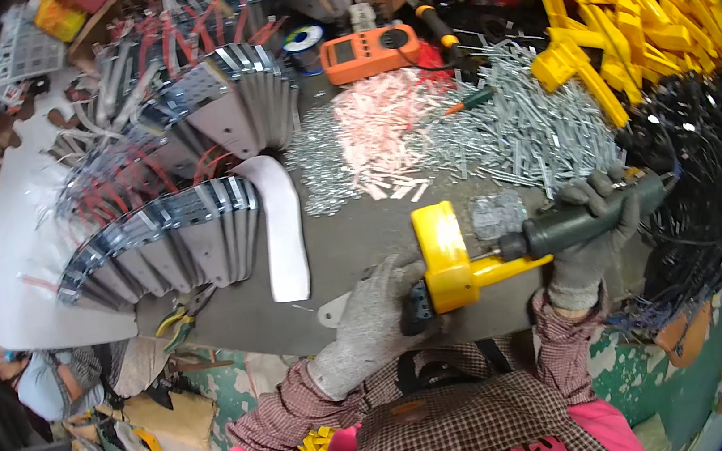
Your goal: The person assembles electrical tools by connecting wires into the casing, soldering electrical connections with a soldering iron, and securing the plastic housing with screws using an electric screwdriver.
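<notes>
My gloved left hand [367, 315] is closed around a grey and black assembly with a yellow plastic housing [443, 251] on its right side. A flat grey tab [333, 311] sticks out beyond the hand. My gloved right hand [591, 229] wraps round a dark green electric screwdriver [598, 212], held almost level. Its bit points left and reaches the yellow housing, just above the housing's long yellow arm [515, 269]. Whether the bit sits on a screw cannot be made out. Behind the tool's nose lies a clear plastic-looking block [499, 215].
Rows of grey metal plates with circuit boards [191, 237] stand at left, beside a white curved strip [283, 226] and pliers [181, 320]. Piles of screws [519, 116] and pink tubes [380, 124] lie ahead, below an orange multimeter [369, 51]. Yellow parts [622, 4] and black cables [704, 156] heap at right.
</notes>
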Demonstrator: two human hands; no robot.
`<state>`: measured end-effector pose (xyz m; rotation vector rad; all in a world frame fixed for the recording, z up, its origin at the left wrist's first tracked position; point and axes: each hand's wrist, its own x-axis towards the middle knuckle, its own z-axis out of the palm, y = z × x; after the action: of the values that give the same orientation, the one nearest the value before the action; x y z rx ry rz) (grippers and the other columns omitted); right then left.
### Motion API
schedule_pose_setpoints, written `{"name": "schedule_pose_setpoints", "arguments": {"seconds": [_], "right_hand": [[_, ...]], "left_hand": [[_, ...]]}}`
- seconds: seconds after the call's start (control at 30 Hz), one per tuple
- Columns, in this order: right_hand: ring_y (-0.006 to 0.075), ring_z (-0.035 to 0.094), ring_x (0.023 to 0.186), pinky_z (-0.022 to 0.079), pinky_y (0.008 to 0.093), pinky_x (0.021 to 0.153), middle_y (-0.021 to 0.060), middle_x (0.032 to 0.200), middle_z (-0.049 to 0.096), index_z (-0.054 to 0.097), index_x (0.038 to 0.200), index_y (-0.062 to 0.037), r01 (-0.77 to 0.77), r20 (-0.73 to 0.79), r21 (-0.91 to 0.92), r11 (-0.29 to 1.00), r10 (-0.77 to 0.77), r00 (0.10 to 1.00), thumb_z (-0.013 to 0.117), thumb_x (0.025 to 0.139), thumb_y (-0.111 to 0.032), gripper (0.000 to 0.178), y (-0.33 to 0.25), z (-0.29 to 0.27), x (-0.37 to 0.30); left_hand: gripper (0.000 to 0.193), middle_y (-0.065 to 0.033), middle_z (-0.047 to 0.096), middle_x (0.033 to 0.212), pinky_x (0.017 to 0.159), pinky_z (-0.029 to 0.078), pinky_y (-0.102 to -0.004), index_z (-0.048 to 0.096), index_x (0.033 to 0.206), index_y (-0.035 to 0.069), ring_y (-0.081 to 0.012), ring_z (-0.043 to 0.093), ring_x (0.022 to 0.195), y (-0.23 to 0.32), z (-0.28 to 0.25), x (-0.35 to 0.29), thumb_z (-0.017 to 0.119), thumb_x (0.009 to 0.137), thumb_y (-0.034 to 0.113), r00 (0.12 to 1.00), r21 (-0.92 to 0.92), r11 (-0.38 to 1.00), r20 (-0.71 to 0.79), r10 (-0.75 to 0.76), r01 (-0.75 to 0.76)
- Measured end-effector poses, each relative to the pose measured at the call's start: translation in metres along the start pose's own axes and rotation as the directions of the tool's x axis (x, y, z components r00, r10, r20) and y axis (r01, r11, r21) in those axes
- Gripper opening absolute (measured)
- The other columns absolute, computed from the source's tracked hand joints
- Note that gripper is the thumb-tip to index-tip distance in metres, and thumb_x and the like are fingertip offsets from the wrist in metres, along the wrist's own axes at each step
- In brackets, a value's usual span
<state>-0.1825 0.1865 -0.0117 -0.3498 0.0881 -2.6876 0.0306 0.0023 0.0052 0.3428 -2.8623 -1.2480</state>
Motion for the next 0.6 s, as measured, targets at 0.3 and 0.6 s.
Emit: {"name": "schedule_pose_setpoints", "arguments": {"seconds": [0.3, 0.6], "right_hand": [[0.0155, 0.058, 0.084, 0.048, 0.0381, 0.09, 0.0131, 0.111, 0.061, 0.043, 0.143, -0.0081, -0.046, -0.026, -0.049, 0.998, 0.044, 0.999, 0.056, 0.099, -0.028, 0.05, 0.005, -0.008, -0.003], [0.0177, 0.057, 0.087, 0.047, 0.049, 0.097, 0.0085, 0.107, 0.056, 0.043, 0.142, -0.0099, -0.068, 0.014, -0.032, 0.997, 0.069, 0.998, 0.056, 0.099, -0.03, 0.05, 0.002, -0.008, -0.001]], "left_hand": [[0.036, -0.0152, 0.057, 0.111, 0.088, 0.045, -0.0468, 0.062, 0.112, 0.005, -0.0346, 0.053, 0.106, -0.052, -0.069, 0.02, 0.068, 0.076, 0.007, 0.878, 0.61, 0.717, -0.478, -0.008, 0.339], [0.031, -0.0141, 0.059, 0.114, 0.091, 0.047, -0.0443, 0.067, 0.102, 0.003, -0.034, 0.053, 0.108, -0.059, -0.09, 0.03, 0.072, 0.073, 0.012, 0.987, 0.72, 0.681, -0.153, -0.037, 0.137]]}}
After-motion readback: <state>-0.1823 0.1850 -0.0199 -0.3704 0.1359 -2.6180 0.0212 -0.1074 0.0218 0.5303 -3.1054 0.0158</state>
